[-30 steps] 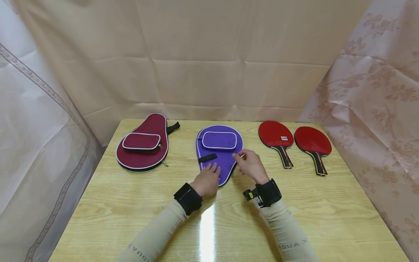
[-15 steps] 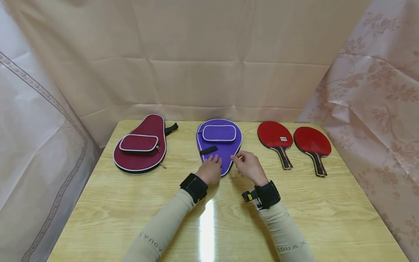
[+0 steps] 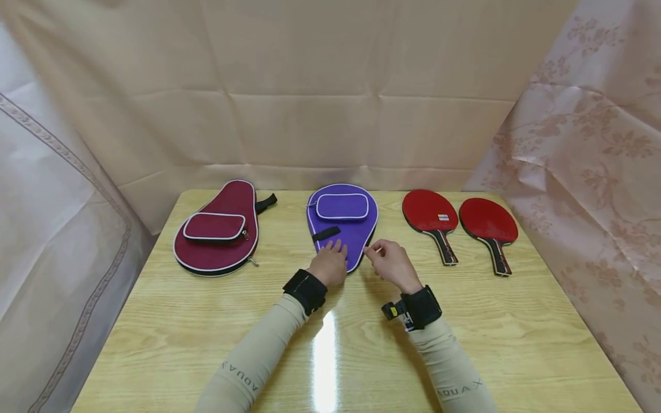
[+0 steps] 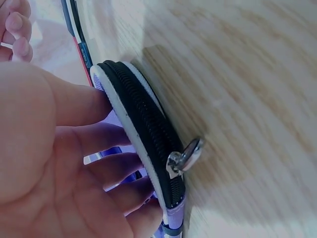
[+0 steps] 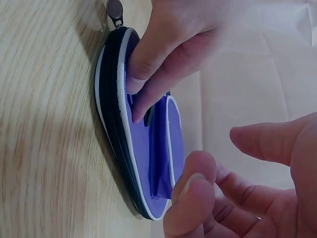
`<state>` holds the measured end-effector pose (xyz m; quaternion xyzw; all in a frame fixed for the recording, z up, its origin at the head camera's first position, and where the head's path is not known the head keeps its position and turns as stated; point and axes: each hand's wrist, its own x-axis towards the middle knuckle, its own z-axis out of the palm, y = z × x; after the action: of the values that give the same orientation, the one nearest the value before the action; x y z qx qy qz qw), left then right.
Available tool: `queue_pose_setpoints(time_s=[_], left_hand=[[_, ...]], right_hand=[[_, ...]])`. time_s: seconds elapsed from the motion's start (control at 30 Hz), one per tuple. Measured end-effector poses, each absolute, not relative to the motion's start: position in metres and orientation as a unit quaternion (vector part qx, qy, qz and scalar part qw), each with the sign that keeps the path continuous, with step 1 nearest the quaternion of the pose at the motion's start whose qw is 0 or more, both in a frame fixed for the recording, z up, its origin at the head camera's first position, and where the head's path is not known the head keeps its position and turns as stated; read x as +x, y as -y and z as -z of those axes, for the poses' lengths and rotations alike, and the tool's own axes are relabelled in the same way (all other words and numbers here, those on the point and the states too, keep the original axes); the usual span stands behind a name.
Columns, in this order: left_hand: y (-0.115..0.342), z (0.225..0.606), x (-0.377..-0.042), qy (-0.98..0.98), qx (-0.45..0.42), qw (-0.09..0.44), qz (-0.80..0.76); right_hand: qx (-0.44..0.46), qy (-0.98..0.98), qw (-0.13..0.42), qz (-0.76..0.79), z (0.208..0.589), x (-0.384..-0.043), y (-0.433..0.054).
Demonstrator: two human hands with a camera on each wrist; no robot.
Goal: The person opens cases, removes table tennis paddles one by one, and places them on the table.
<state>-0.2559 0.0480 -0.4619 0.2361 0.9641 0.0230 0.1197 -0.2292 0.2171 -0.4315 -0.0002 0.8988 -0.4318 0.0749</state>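
Note:
A purple table tennis bat case [image 3: 355,238], edged in white, lies flat with its narrow end toward me. On its upper face are a small zipped pocket [image 3: 342,206] and a black strap [image 3: 326,233]. My left hand [image 3: 329,265] rests on the narrow end, fingers spread and pressing on the fabric. In the left wrist view, a zipper pull [image 4: 184,159] sticks out from the case's black zipped side. Beside the right edge of the case, my right hand [image 3: 393,265] hovers with loosely bent fingers. Its thumb and fingertips are apart in the right wrist view, nothing between them.
To the left lies a dark red bat case [image 3: 227,252] with its own pocket and black strap. Two red table tennis bats, one inner [image 3: 428,211] and one outer [image 3: 488,219], lie at the right. A beige cloth [image 3: 299,132] hangs behind the wooden table [image 3: 248,327].
The purple case has slid away from me toward the table's back edge, with my left hand moving along on it. My right hand has stayed nearly in place.

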Motion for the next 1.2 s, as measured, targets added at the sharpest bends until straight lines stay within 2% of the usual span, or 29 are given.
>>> queue_pose_setpoints(time_s=[0.23, 0.47, 0.87, 1.1, 1.2], left_hand=[[-0.044, 0.464, -0.253, -0.968, 0.224, 0.099, -0.056], [-0.020, 0.463, -0.246, -0.968, 0.204, 0.044, -0.140], [0.030, 0.454, -0.229, -0.971, 0.150, 0.037, -0.185], [0.066, 0.441, -0.219, -0.974, 0.089, 0.005, -0.209], [0.075, 0.438, -0.216, -0.972, 0.087, -0.021, -0.219]], right_hand=[[-0.012, -0.902, 0.071, 0.425, 0.430, -0.227, -0.212], [-0.036, -0.906, 0.072, 0.415, 0.427, -0.229, -0.192], [-0.117, -0.921, 0.061, 0.366, 0.423, -0.242, -0.147], [-0.163, -0.922, 0.124, 0.328, 0.427, -0.262, -0.103], [-0.170, -0.935, 0.118, 0.288, 0.433, -0.269, -0.088]])
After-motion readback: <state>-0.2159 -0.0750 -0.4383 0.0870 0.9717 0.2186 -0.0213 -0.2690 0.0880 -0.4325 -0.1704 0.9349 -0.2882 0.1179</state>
